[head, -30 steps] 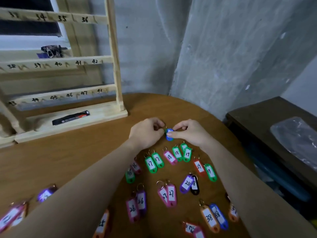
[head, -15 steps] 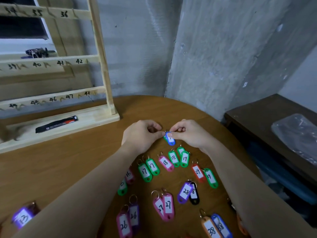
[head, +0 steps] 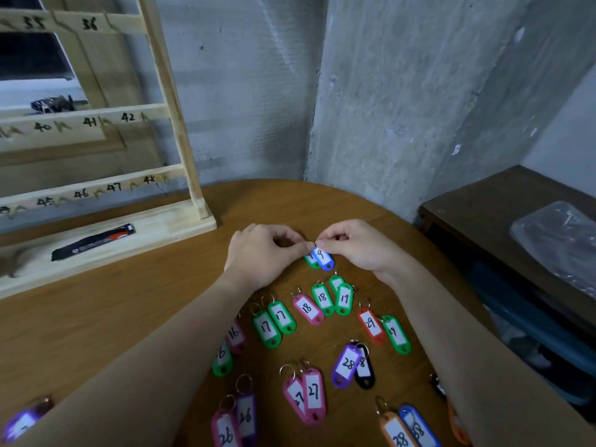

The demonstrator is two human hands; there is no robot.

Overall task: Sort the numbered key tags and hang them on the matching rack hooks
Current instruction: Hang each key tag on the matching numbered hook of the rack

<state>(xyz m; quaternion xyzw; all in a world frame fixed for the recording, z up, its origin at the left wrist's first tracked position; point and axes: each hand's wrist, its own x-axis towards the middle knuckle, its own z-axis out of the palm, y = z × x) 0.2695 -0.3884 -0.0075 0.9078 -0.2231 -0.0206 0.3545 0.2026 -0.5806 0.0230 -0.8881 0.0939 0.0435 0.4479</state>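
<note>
Head view, frame centre: left hand (head: 263, 253) and right hand (head: 358, 245), fingers curled, pinch the top of blue tag 9 (head: 323, 259) and a green tag (head: 311, 260) above the table (head: 129, 304).

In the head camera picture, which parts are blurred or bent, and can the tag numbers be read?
Head view: the rack post bows from wide-angle distortion; the purple tag at lower left is smeared; middle tags such as the green 17 tag read clearly; light is dim and even.
</note>
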